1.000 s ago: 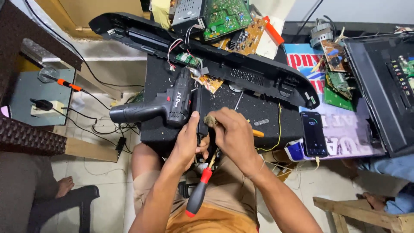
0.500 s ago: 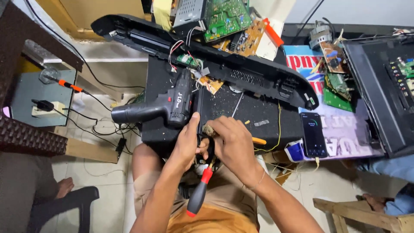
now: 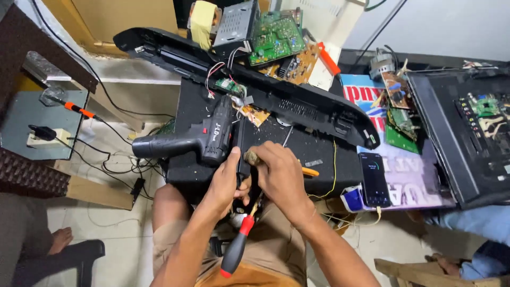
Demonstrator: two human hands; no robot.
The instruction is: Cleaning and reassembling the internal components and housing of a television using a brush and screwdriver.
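Observation:
My left hand [image 3: 223, 183] grips a narrow black bar [image 3: 241, 139] at the near edge of a flat black panel [image 3: 313, 151], thumb pointing up along it. My right hand [image 3: 280, 176] is pressed close against it, pinching a small brownish piece [image 3: 251, 157] at the fingertips. A screwdriver with a red and black handle [image 3: 236, 248] hangs below both hands over my lap. Its shaft runs up under my right palm, and what grips it is hidden. A black cordless drill [image 3: 199, 142] lies on the panel just left of my left hand.
A long curved black housing [image 3: 297, 98] lies across the back, with green and brown circuit boards [image 3: 276, 37] behind it. A phone [image 3: 374, 179] rests on a printed sheet to the right, beside another black casing [image 3: 462, 133]. Cables and a power strip [image 3: 45, 137] lie on the floor at left.
Both hands stay at the panel's near edge. My right hand has shifted slightly left and down, closer to the left hand. The drill and screwdriver have not moved.

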